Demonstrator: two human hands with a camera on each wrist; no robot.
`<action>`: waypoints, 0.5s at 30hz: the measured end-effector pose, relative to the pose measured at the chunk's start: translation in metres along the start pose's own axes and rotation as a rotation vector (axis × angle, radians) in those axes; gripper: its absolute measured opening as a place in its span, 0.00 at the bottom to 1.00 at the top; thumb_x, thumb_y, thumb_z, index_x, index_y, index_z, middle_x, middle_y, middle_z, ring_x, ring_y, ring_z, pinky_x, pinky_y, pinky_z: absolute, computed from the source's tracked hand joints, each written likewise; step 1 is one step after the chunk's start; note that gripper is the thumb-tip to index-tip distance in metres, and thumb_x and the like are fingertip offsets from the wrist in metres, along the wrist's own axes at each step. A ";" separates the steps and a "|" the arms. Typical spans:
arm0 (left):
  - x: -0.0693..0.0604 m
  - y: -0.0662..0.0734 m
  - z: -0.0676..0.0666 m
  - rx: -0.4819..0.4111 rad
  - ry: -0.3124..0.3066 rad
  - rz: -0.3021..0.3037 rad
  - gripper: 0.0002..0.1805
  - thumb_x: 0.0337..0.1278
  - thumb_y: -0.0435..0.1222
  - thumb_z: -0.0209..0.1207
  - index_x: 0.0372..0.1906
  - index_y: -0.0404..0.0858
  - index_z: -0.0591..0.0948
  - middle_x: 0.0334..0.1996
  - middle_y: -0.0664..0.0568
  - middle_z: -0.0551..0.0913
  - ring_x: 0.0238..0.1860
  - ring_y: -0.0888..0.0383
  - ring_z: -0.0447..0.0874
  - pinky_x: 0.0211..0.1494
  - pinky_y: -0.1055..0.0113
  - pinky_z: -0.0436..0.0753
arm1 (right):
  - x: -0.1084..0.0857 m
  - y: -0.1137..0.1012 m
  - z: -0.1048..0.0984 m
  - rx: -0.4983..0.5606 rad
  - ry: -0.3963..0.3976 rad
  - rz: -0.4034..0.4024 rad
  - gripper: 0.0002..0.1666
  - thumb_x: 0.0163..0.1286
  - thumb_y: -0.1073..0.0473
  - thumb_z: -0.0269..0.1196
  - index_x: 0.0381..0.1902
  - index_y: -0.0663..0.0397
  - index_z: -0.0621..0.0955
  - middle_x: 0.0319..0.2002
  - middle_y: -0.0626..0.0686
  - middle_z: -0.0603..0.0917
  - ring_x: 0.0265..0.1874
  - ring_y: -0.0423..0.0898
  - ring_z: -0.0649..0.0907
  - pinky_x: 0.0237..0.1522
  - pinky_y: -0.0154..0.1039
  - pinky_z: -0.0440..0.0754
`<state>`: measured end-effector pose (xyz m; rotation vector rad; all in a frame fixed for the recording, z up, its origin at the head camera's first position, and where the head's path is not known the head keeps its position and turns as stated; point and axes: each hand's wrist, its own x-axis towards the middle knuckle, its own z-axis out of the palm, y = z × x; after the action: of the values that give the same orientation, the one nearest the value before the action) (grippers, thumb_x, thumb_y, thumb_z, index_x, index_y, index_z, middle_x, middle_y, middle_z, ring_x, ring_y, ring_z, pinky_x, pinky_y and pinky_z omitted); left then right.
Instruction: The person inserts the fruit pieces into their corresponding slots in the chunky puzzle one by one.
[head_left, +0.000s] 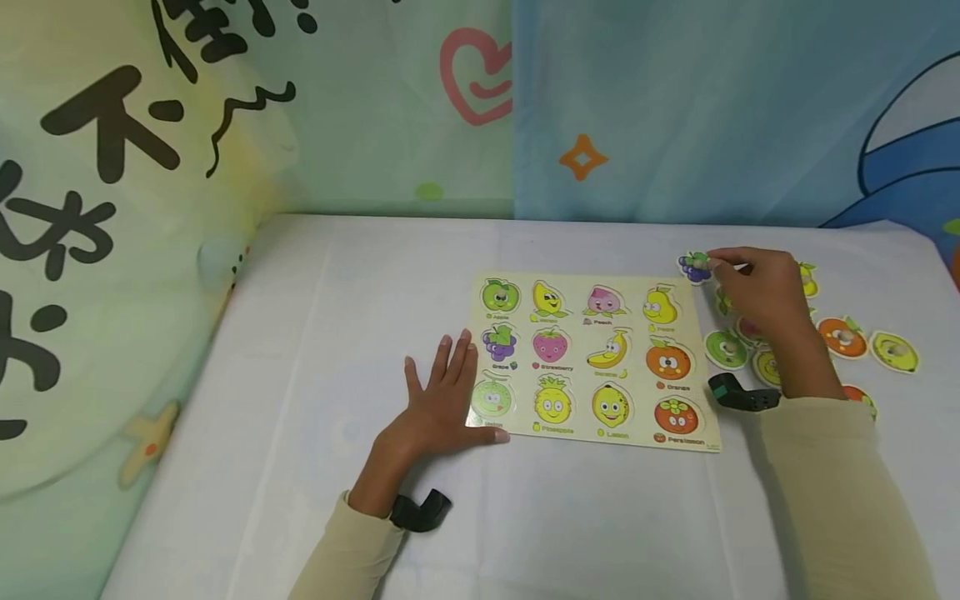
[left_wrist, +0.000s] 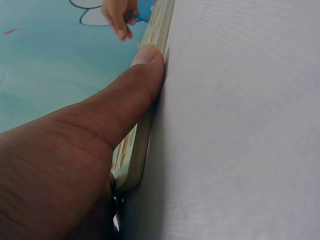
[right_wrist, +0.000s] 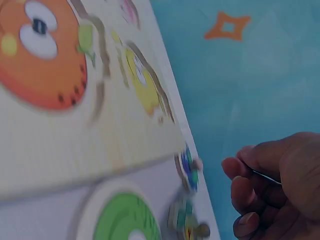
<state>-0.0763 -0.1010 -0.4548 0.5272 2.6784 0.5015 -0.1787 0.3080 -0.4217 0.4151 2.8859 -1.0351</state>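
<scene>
A wooden board [head_left: 585, 362] printed with fruits lies flat on the table. My left hand [head_left: 438, 408] rests at its near left corner with straight fingers along the left side; in the left wrist view the thumb [left_wrist: 125, 97] presses the board's edge [left_wrist: 132, 160]. Beyond the far right corner lies a grape piece [head_left: 695, 267], seen with its knob in the right wrist view [right_wrist: 187, 170]. My right hand [head_left: 768, 292] is beside that piece, fingers loosely bent; the right wrist view shows the hand [right_wrist: 275, 185] apart from it, with nothing visible between the fingertips.
Right of the board lie several loose fruit pieces, among them a green one [head_left: 726, 349], an orange one [head_left: 842, 337] and a yellow-green one [head_left: 894, 352]. Some are partly under my right arm. A printed cloth [head_left: 637, 100] hangs behind the white table [head_left: 337, 292].
</scene>
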 end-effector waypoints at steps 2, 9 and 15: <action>0.000 0.000 0.000 -0.001 -0.001 0.002 0.68 0.41 0.66 0.66 0.78 0.39 0.40 0.77 0.51 0.29 0.75 0.49 0.22 0.64 0.32 0.26 | 0.001 0.008 -0.003 -0.007 -0.001 0.028 0.34 0.75 0.39 0.46 0.68 0.53 0.72 0.60 0.65 0.72 0.49 0.58 0.71 0.43 0.49 0.72; 0.000 0.000 0.000 -0.014 -0.002 0.001 0.69 0.41 0.66 0.66 0.78 0.39 0.39 0.77 0.52 0.29 0.75 0.50 0.21 0.64 0.32 0.26 | -0.001 0.031 -0.011 -0.006 0.005 0.115 0.35 0.74 0.39 0.46 0.70 0.52 0.70 0.61 0.65 0.71 0.46 0.55 0.72 0.31 0.41 0.76; -0.001 0.000 -0.001 -0.019 -0.003 -0.006 0.69 0.40 0.65 0.67 0.78 0.40 0.39 0.77 0.52 0.29 0.75 0.50 0.21 0.64 0.33 0.25 | -0.004 0.040 -0.014 -0.043 -0.022 0.150 0.39 0.72 0.36 0.49 0.67 0.61 0.72 0.59 0.67 0.73 0.50 0.60 0.73 0.44 0.52 0.73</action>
<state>-0.0759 -0.1019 -0.4536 0.5136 2.6692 0.5241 -0.1640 0.3453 -0.4347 0.6024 2.8012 -0.9474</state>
